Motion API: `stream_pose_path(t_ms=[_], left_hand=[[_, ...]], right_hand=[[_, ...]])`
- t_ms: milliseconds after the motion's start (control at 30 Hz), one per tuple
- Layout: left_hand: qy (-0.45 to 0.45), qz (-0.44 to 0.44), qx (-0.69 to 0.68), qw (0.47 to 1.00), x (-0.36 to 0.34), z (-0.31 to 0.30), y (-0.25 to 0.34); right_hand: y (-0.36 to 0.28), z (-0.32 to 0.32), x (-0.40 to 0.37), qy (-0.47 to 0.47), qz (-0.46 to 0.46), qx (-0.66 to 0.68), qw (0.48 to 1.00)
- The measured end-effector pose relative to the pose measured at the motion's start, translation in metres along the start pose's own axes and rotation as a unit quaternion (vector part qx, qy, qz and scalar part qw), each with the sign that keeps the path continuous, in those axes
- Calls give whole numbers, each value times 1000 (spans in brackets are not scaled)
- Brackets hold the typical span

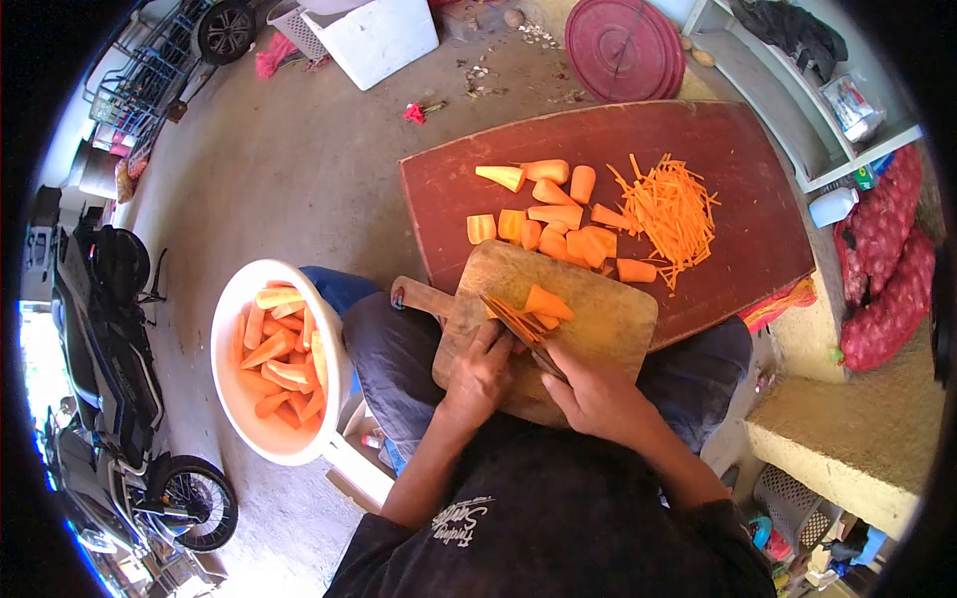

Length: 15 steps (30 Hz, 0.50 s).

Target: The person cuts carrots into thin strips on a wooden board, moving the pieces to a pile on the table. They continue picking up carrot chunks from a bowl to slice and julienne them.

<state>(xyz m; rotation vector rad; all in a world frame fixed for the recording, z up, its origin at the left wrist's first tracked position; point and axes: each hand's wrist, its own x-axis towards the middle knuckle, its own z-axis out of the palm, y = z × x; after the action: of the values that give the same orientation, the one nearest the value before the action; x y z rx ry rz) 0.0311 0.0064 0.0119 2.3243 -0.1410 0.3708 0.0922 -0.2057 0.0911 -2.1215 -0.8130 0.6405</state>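
A wooden cutting board [598, 299] with a handle at its left lies over my lap and the edge of the red-brown table [758, 179]. My right hand [588, 394] is wrapped round a knife [543, 359], whose blade points up and left over the board. Beside the blade, my left hand [483, 369] has its fingers bent and pressed together on the board; what they hold is hidden. Thin carrot slices lie along the blade, and a cut carrot piece [548, 303] rests just beyond it. Farther back are several carrot chunks [553, 214] and a pile of carrot sticks [673, 214].
At the left stands a white tub [224, 374] of peeled carrots [284, 359]. Motorbikes [110, 349] are parked farther left. A red lid [623, 50] and a white box [374, 45] are behind. Red mesh sacks [887, 279] lie at the right, above a concrete step [837, 429].
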Motion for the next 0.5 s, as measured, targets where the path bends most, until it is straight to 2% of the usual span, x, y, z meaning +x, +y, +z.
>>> stream_pose_path(t_ms=[133,233,333,500], left_hand=[[10,16,12,1000,1,-2,-1],[16,12,13,1000,0,-2,-1],[27,8,10,1000,-2,2,-3],[30,19,11,999,0,0,-2]], right_hand=[[-4,1,19,-23,17,-20,999],[-9,-11,-2,41,-66,8,997],[-15,-15,-11,-16,34,7,999],[-9,-1,24,-20,35,-24,999]])
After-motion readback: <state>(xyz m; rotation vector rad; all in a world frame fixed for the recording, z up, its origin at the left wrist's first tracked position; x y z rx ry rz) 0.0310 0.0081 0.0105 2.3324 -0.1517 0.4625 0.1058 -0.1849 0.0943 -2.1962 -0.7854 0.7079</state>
